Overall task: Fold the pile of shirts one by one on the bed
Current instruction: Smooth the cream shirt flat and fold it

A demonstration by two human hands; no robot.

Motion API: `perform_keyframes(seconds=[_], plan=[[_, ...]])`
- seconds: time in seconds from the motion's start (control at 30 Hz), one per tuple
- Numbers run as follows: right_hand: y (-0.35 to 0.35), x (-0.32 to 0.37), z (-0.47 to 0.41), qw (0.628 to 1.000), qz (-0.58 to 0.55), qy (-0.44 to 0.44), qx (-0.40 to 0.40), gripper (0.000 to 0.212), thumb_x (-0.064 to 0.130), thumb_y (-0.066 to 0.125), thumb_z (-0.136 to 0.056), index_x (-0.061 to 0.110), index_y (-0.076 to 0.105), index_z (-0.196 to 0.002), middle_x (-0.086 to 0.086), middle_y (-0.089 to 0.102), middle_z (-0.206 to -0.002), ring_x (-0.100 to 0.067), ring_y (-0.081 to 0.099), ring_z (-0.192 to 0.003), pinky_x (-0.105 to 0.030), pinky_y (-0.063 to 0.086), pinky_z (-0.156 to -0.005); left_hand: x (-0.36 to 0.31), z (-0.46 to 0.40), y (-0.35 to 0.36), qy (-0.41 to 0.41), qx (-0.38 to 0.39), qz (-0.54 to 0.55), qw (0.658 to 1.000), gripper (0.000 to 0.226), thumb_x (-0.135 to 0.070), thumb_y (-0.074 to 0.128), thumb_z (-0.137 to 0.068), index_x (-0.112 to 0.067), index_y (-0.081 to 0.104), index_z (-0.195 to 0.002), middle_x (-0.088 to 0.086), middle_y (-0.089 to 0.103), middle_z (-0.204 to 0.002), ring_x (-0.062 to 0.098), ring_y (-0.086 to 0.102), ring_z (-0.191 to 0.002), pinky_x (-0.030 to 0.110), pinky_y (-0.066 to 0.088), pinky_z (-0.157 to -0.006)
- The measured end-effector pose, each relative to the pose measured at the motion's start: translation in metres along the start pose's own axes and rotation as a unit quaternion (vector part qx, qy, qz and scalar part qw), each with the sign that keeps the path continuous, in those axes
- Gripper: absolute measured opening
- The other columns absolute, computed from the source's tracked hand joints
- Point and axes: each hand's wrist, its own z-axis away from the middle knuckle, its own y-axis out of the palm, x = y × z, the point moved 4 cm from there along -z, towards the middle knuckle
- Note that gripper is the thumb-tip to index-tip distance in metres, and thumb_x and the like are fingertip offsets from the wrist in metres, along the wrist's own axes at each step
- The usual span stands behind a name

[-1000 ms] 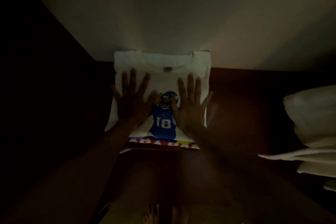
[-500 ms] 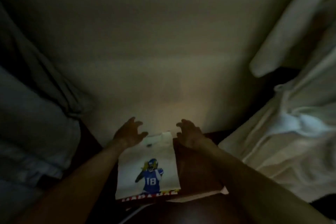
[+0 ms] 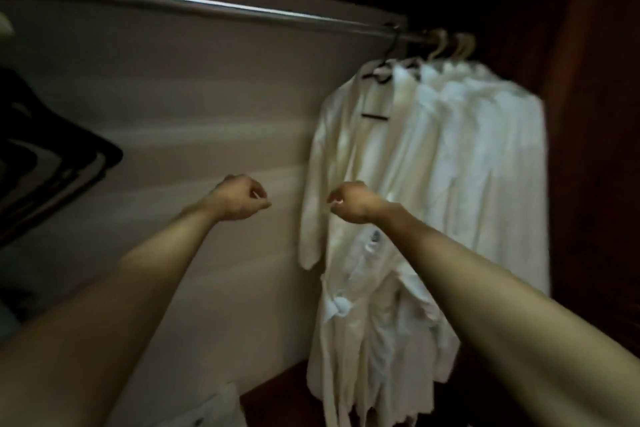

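A white corner of folded shirt (image 3: 211, 407) shows at the very bottom edge, well below the left grip (image 3: 239, 198) and lying on the dark wooden shelf (image 3: 277, 388); nothing more of it can be made out in the dim, blurred light. Both bare arms reach forward and up, the left grip and the right grip (image 3: 353, 201) level with each other and a little apart, each with fingers curled in and holding nothing. Just behind and to the right of the right grip hangs a row of white robes (image 3: 433, 184) on hangers. Above both grips a metal rail (image 3: 207, 9) runs across the pale back wall (image 3: 173, 114). Far to the left of the left grip dark hangers (image 3: 52, 163) jut in
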Motion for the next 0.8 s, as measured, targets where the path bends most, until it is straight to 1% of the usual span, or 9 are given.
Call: perform_keyframes(seconds=[0.07, 0.17, 0.33, 0.43, 0.53, 0.63, 0.7, 0.73, 0.8], plan=[[-0.033, -0.027, 0.044, 0.999, -0.011, 0.032, -0.023, 0.036, 0.017, 0.051, -0.096, 0.008, 0.063, -0.129, -0.014, 0.059, -0.136, -0.029, 0.051, -0.128, -0.029, 0.039, -0.103, -0.051, 0.01, -0.009, 0.035, -0.022, 0.007, 0.999, 0.025, -0.033, 0.066, -0.093, -0.016, 0.075, -0.109, 0.007, 0.073, -0.105, 0.025, 0.065, -0.103, 0.026, 0.046, -0.085], [-0.07, -0.072, 0.116, 0.995, -0.01, 0.093, -0.037, 0.037, 0.022, 0.052, -0.097, 0.014, 0.061, -0.132, -0.009, 0.054, -0.14, -0.026, 0.048, -0.13, -0.031, 0.038, -0.108, -0.125, 0.025, -0.006, 0.082, -0.055, 0.034, 0.994, 0.018, -0.033, 0.067, -0.09, -0.021, 0.078, -0.098, 0.003, 0.074, -0.091, 0.023, 0.068, -0.094, 0.031, 0.052, -0.082], [-0.115, -0.147, 0.253, 0.975, -0.011, 0.214, -0.059, 0.038, 0.019, 0.052, -0.092, 0.016, 0.064, -0.127, -0.01, 0.057, -0.136, -0.028, 0.052, -0.126, -0.037, 0.043, -0.106, -0.261, 0.046, 0.027, 0.2, -0.001, 0.072, 0.977, 0.013, -0.032, 0.068, -0.089, -0.024, 0.078, -0.088, -0.002, 0.073, -0.085, 0.019, 0.068, -0.088, 0.035, 0.055, -0.085], [-0.145, -0.181, 0.346, 0.955, 0.002, 0.285, -0.082, 0.037, 0.021, 0.054, -0.09, 0.017, 0.066, -0.125, -0.01, 0.06, -0.134, -0.026, 0.054, -0.125, -0.041, 0.046, -0.106, -0.348, 0.06, 0.05, 0.275, 0.024, 0.078, 0.958, 0.012, -0.033, 0.069, -0.088, -0.026, 0.075, -0.08, -0.004, 0.07, -0.077, 0.021, 0.069, -0.083, 0.035, 0.056, -0.078], [-0.174, -0.202, 0.448, 0.924, 0.02, 0.367, -0.104, 0.034, 0.019, 0.058, -0.091, 0.017, 0.065, -0.124, -0.009, 0.059, -0.135, -0.027, 0.054, -0.126, -0.045, 0.046, -0.105, -0.441, 0.087, 0.069, 0.372, 0.051, 0.052, 0.925, 0.013, -0.028, 0.069, -0.089, -0.022, 0.074, -0.078, -0.001, 0.07, -0.075, 0.021, 0.068, -0.079, 0.03, 0.052, -0.072], [-0.202, -0.208, 0.546, 0.882, 0.048, 0.449, -0.131, 0.035, 0.024, 0.058, -0.088, 0.019, 0.066, -0.122, -0.008, 0.062, -0.13, -0.027, 0.057, -0.121, -0.042, 0.048, -0.102, -0.526, 0.122, 0.079, 0.441, 0.072, 0.064, 0.892, 0.022, -0.028, 0.067, -0.09, -0.039, 0.065, -0.072, -0.01, 0.07, -0.082, 0.012, 0.066, -0.083, 0.032, 0.054, -0.078], [-0.215, -0.204, 0.61, 0.852, 0.068, 0.499, -0.141, 0.037, 0.027, 0.055, -0.085, 0.015, 0.071, -0.116, -0.007, 0.068, -0.122, -0.025, 0.061, -0.116, -0.033, 0.048, -0.099, -0.58, 0.159, 0.079, 0.493, 0.095, 0.088, 0.86, 0.018, -0.03, 0.065, -0.093, -0.042, 0.065, -0.079, -0.013, 0.068, -0.089, 0.008, 0.064, -0.088, 0.034, 0.055, -0.084], [-0.219, -0.198, 0.642, 0.836, 0.077, 0.524, -0.142, 0.033, 0.026, 0.056, -0.086, 0.014, 0.073, -0.112, -0.007, 0.07, -0.119, -0.025, 0.062, -0.113, -0.03, 0.048, -0.096, -0.607, 0.181, 0.079, 0.523, 0.11, 0.099, 0.839, 0.013, -0.03, 0.064, -0.094, -0.039, 0.068, -0.086, -0.012, 0.068, -0.094, 0.008, 0.063, -0.091, 0.035, 0.055, -0.088], [-0.225, -0.177, 0.706, 0.801, 0.091, 0.571, -0.153, 0.024, 0.022, 0.059, -0.09, 0.011, 0.074, -0.107, -0.009, 0.071, -0.115, -0.026, 0.063, -0.111, -0.031, 0.048, -0.094, -0.658, 0.235, 0.079, 0.58, 0.129, 0.113, 0.797, 0.009, -0.031, 0.063, -0.095, -0.031, 0.072, -0.094, -0.008, 0.068, -0.099, 0.011, 0.063, -0.095, 0.038, 0.053, -0.091]])
